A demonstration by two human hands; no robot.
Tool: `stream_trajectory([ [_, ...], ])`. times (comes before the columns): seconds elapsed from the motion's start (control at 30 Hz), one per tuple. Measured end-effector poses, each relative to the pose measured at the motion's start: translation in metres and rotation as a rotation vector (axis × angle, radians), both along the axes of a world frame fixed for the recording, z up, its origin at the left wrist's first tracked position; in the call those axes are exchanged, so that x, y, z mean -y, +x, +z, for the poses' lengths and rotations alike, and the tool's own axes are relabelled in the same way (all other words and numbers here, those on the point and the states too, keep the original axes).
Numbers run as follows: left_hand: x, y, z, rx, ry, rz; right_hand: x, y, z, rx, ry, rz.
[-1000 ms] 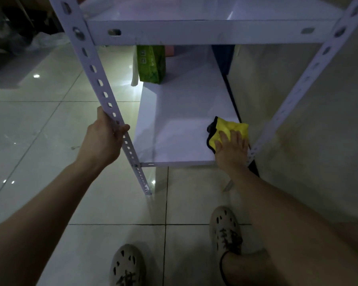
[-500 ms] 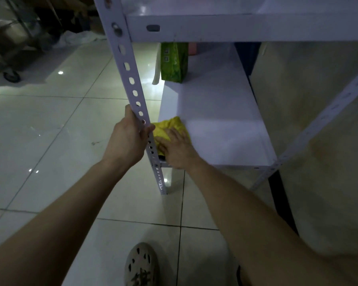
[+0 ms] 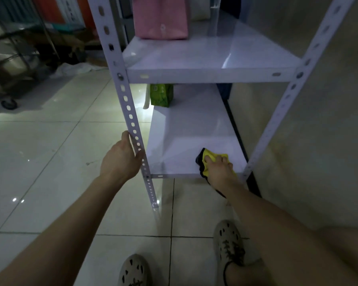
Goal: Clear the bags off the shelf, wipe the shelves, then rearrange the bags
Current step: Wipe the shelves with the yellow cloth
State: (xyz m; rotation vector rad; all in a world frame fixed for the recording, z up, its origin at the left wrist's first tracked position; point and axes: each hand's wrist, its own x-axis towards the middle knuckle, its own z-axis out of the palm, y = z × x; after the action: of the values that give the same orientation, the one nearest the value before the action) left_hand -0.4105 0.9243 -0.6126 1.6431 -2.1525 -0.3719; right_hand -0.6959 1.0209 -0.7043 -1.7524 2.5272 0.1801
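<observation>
**Hands at the shelf unit.** We see the left hand [image 3: 120, 159] curled round the front left post [image 3: 124, 98] just above the front left corner of the lower shelf [image 3: 190, 135]. Its thumb is laid across the post's face, and the forearm reaches forward almost straight. The right hand [image 3: 219, 169] lies palm down on a yellow cloth [image 3: 206, 158] with a dark edge. Its fingers are laid nearly flat and slightly spread, pressing the cloth onto the lower shelf near its front right corner. Part of the cloth hangs over that shelf's front edge under the wrist, and the right forearm slants in from the lower right. A green bag [image 3: 160, 96] stands at the far left of the lower shelf, well apart from the cloth. Directly above the lower shelf, the upper shelf [image 3: 211, 58] carries a pink bag [image 3: 159, 19] towards its far left. The front right post [image 3: 293, 87] rises from the lower shelf's front right corner. In front of the lower shelf, two perforated shoes [image 3: 228, 242] stand on the tiled floor [image 3: 50, 162].
</observation>
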Motion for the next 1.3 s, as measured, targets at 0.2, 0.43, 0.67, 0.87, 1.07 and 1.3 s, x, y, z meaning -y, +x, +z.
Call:
stream_trajectory([
  [0.2,-0.026,0.016,0.045,-0.145,-0.048,0.039,-0.064,0.029,0.067,0.309,-0.199,0.116],
  [0.43,-0.02,0.004,0.153,-0.375,-0.259,0.055,-0.112,0.021,0.238,0.336,-0.985,0.316],
  [0.67,0.002,-0.036,0.221,-0.412,-0.464,0.064,-0.032,-0.048,0.344,0.047,-0.886,0.052],
  [0.87,0.031,-0.026,0.223,-0.364,-0.408,0.031,0.029,-0.076,0.302,0.005,-0.558,-0.114],
  [1.07,0.037,-0.022,0.215,-0.363,-0.44,0.029,0.095,-0.013,0.311,0.024,-0.404,-0.069],
  [1.3,0.032,-0.027,0.216,-0.356,-0.441,0.068,0.113,0.089,0.302,0.1,-0.401,0.373],
])
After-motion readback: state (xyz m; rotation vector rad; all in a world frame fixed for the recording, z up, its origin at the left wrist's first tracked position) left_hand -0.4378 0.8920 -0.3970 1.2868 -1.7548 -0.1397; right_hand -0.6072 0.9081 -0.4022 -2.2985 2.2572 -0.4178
